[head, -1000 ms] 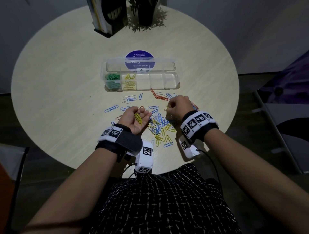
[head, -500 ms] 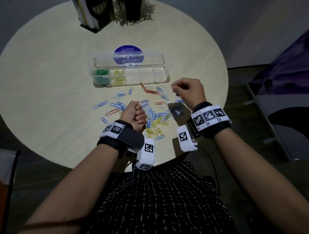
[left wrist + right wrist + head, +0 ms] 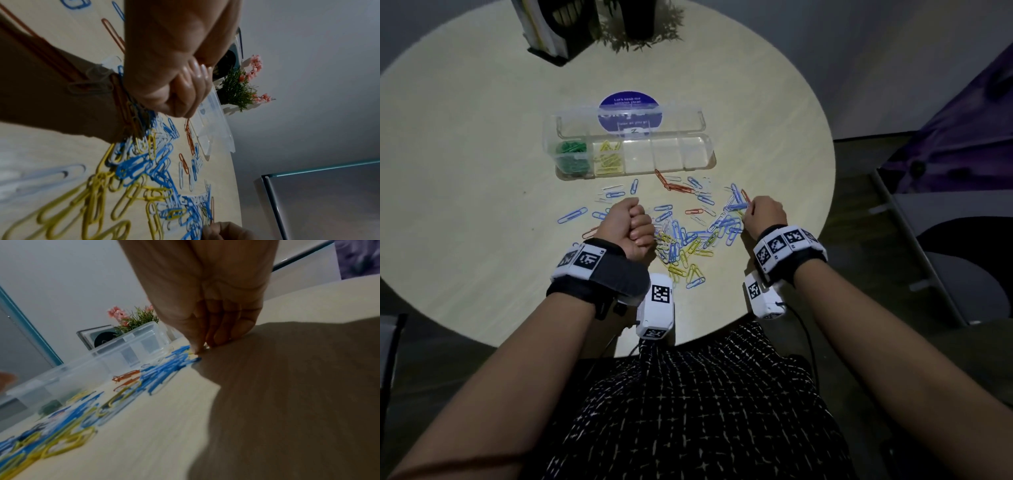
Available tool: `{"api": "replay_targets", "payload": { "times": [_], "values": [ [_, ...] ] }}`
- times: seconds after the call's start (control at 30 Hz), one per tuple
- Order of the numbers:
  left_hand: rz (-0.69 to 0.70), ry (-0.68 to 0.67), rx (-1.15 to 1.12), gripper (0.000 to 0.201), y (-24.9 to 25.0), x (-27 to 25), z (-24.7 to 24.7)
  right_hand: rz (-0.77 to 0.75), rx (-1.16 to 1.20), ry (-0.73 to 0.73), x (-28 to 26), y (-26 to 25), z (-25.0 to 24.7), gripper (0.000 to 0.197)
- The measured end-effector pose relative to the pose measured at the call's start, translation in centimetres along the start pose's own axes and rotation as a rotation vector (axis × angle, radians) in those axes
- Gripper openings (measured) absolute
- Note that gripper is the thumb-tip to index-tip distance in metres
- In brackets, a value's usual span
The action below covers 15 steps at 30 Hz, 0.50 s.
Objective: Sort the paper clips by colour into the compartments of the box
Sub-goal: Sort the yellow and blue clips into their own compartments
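**Fist over the heap, fingertips at its edge**

Curled into a fist, the left hand [image 3: 628,228] hangs above the loose paper clips [image 3: 688,240] (what it holds is hidden). At three o'clock of the heap, the right hand [image 3: 765,214] sets bunched fingertips [image 3: 197,348] on blue clips — whether one is pinched, I cannot tell. At twelve o'clock sits the box [image 3: 702,161], green clips [image 3: 571,156] and yellow clips [image 3: 608,158] filling its two leftmost compartments.
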<state>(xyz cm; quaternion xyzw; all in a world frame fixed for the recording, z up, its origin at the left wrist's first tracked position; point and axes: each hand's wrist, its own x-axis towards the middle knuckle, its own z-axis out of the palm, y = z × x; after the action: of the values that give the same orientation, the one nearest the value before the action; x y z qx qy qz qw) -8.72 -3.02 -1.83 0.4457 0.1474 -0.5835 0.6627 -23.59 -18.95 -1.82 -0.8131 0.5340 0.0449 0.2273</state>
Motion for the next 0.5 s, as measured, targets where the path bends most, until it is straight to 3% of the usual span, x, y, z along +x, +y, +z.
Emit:
{"api": "replay_targets", "payload": {
  "times": [0.17, 0.23, 0.3, 0.4, 0.5],
  "values": [
    [0.006, 0.012, -0.02, 0.072, 1.6, -0.1, -0.8, -0.057, 0.06, 0.029, -0.5, 0.3, -0.4, 0.02],
    [0.003, 0.015, -0.012, 0.071, 1.9, -0.2, -0.6, -0.13, 0.139, 0.036, -1.4, 0.1, -0.2, 0.014],
    [-0.004, 0.016, 0.004, 0.071, 2.1, -0.1, -0.4, -0.246, 0.166, -0.041, -2.5, -0.5, 0.3, 0.02],
    [-0.011, 0.028, 0.027, 0.071, 2.0, -0.1, -0.3, -0.369, 0.046, -0.169, -3.3, -1.2, 1.3, 0.027],
    [-0.014, 0.043, 0.019, 0.07, 1.9, -0.1, -0.7, -0.383, -0.076, -0.16, -3.1, -1.3, 1.7, 0.021]
  ]
}}
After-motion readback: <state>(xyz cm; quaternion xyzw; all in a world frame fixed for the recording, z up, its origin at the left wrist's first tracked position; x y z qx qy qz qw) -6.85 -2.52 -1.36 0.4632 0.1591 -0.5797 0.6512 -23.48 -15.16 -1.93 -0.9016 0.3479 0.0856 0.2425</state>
